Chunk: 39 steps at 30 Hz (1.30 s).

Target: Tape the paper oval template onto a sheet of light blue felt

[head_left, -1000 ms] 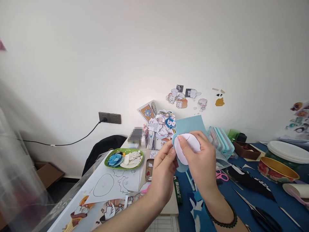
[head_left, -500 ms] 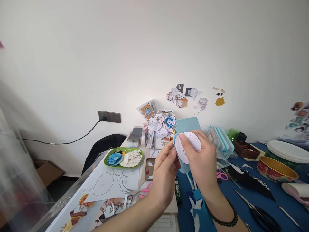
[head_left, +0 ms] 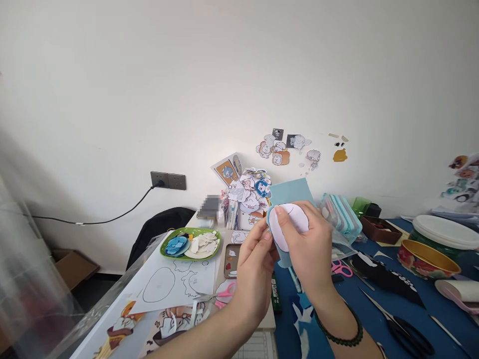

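Both hands are raised above the table, holding a light blue paper sheet (head_left: 292,192) with a white oval paper cutout (head_left: 290,222) pressed on its front. My right hand (head_left: 312,249) grips them from the right, thumb lying across the oval. My left hand (head_left: 255,269) pinches the left edge of the blue sheet with closed fingers. A dark bead bracelet (head_left: 339,331) circles my right wrist.
A green tray (head_left: 190,244) of paper scraps, a white sheet with drawn outlines (head_left: 175,284), pink scissors (head_left: 226,291) and black scissors (head_left: 407,334) lie on the table. A gold-rimmed tin (head_left: 428,257), blue pouches (head_left: 342,217) and a stack of cartoon cutouts (head_left: 247,194) stand behind. Stickers (head_left: 279,149) dot the wall.
The hands and papers stay almost where they were; the view has drifted slightly and the papers tilt a little between my fingers.
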Motion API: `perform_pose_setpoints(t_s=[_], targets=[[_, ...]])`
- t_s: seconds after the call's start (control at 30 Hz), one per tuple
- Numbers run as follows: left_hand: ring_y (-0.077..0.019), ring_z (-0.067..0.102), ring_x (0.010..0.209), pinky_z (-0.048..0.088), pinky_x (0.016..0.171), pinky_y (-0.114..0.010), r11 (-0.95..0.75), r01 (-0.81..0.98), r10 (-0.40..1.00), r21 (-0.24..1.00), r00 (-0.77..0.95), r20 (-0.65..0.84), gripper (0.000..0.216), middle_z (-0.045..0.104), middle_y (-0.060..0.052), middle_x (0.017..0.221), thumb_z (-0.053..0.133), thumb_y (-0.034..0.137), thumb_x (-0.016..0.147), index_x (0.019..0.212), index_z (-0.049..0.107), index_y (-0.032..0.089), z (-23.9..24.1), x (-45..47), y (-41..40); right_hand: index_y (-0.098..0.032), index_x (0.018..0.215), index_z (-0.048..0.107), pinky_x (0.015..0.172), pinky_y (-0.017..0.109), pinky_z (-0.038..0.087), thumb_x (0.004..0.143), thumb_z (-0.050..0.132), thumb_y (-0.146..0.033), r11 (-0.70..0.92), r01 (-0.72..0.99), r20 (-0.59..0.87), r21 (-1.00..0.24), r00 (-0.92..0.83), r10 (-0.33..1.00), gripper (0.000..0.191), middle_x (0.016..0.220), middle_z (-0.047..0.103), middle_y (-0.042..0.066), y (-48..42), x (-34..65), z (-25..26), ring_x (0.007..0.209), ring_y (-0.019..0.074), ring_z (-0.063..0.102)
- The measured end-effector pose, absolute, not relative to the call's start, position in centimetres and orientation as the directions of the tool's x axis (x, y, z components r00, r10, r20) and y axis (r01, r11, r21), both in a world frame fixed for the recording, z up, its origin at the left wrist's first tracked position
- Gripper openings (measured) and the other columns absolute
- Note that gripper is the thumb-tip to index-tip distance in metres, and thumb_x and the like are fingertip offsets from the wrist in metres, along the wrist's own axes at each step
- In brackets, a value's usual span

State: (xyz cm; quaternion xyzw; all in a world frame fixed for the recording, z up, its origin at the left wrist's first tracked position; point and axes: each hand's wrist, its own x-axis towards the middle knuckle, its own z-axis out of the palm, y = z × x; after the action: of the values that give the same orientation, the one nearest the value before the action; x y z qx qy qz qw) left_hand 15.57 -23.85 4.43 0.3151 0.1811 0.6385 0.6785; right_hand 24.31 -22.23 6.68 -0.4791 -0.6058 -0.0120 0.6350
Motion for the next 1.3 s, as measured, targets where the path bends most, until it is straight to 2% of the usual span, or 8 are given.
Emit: perform_pose_setpoints(t_s=[0.4,0.63,0.93,1.1,1.3], targets=[[-0.0104,0.042,0.058,0.037,0.051,-0.021,-0.049,-0.762,0.965,0.646,0.130,0.226,0.019,0.050,0.001,0.065,0.064,0.033,0.082,0.095,0.067,0.020,4.40,15.60,-23.90,-0.018,0.077,0.060,0.068,0.031,0.044,0.084,0.059,-0.028,0.535,0.678,0.835,-0.504,0.226,0.501,0.013,0.076,0.059,0.001,-22.36,24.14,6.66,0.073,0.0167,0.055],[-0.0087,0.040,0.057,0.036,0.051,-0.019,-0.040,-0.770,0.971,0.636,0.119,0.205,0.018,0.048,0.002,0.065,0.065,0.032,0.081,0.091,0.067,0.019,4.38,15.70,-24.01,-0.017,0.077,0.057,0.069,0.032,0.044,0.085,0.058,-0.026,0.533,0.748,0.895,-0.395,0.183,0.407,0.012,0.075,0.060,0.003,-22.24,24.00,6.52,0.073,0.0175,0.055],[-0.0101,0.040,0.061,0.034,0.055,-0.021,-0.053,-0.710,0.979,0.702,0.102,0.176,0.019,0.050,0.001,0.069,0.062,0.034,0.078,0.088,0.062,0.018,4.69,15.61,-24.33,-0.019,0.076,0.054,0.067,0.033,0.044,0.084,0.059,-0.025,0.515,0.805,0.937,-0.295,0.139,0.319,0.011,0.075,0.059,0.004,-22.37,23.82,6.57,0.073,0.0189,0.055],[-0.0094,0.035,0.060,0.031,0.055,-0.021,-0.060,-0.683,0.991,0.728,0.047,0.126,0.024,0.048,0.003,0.065,0.070,0.034,0.072,0.089,0.064,0.019,4.70,15.78,-24.34,-0.020,0.075,0.053,0.067,0.033,0.044,0.084,0.060,-0.023,0.512,0.815,0.946,-0.271,0.128,0.299,0.012,0.075,0.059,0.003,-22.45,23.80,6.63,0.072,0.0181,0.054],[-0.0095,0.031,0.059,0.029,0.054,-0.021,-0.079,-0.657,0.987,0.750,0.053,0.151,0.022,0.043,0.004,0.062,0.068,0.035,0.075,0.089,0.064,0.019,4.62,15.73,-24.24,-0.019,0.076,0.053,0.068,0.033,0.045,0.084,0.060,-0.024,0.516,0.811,0.944,-0.277,0.128,0.305,0.012,0.075,0.059,0.004,-22.51,23.86,6.59,0.073,0.0183,0.054]])
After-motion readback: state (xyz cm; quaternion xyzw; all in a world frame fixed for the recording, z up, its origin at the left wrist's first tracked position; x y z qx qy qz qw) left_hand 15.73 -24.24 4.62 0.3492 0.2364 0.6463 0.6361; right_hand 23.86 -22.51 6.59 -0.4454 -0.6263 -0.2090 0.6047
